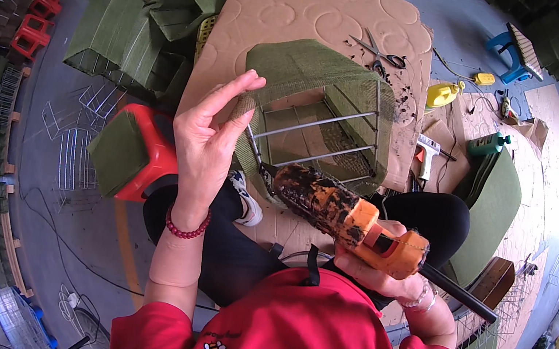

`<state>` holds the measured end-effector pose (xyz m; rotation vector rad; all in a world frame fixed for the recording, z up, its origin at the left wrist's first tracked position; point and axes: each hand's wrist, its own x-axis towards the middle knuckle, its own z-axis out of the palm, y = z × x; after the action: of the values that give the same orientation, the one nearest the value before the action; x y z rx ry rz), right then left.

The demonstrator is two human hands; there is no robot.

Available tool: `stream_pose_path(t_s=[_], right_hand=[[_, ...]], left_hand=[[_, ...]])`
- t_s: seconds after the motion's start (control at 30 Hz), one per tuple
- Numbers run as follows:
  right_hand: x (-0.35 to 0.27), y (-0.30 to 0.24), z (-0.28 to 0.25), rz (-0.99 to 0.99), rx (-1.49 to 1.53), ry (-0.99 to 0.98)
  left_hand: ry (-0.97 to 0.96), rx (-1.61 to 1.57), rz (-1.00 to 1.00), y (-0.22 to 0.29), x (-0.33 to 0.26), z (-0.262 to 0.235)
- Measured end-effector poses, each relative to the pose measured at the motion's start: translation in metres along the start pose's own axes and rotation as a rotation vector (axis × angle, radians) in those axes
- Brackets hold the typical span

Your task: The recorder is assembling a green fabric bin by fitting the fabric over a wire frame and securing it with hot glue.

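Note:
An orange glue gun [360, 225], crusted with black residue, is gripped in my right hand [384, 277]. A black glue stick [463, 294] juts from its rear, and its nozzle points at the lower left edge of a green fabric box [294, 62] with a wire frame. Metal bars cross the box's open side, which faces me on the cardboard. My left hand [207, 129] is beside the box's left edge with fingers stretched out. Its thumb lies against or very near the fabric edge; exact contact is unclear.
Scissors [387, 59] and black scraps lie on the cardboard [246, 21]. To the right are a white glue gun [427, 155], a yellow bottle [442, 94], a green bottle [488, 144] and green panels [500, 204]. Leftward stand a red stool [161, 155], wire frames [78, 159] and green boxes [108, 27].

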<state>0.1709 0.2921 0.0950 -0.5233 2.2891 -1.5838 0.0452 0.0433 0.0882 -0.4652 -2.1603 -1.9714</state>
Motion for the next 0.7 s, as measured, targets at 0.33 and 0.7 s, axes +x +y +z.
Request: stream_pose_path(t_s=[0.33,0.7], right_hand=[[0.005,0.0,-0.002,-0.014,-0.001,0.011],[0.008,-0.012,-0.003,0.062,-0.019,0.036]], left_hand=[[0.004,-0.002,-0.002,0.0,0.0,-0.001],[-0.021,0.031,-0.02,0.003,-0.001,-0.001]])
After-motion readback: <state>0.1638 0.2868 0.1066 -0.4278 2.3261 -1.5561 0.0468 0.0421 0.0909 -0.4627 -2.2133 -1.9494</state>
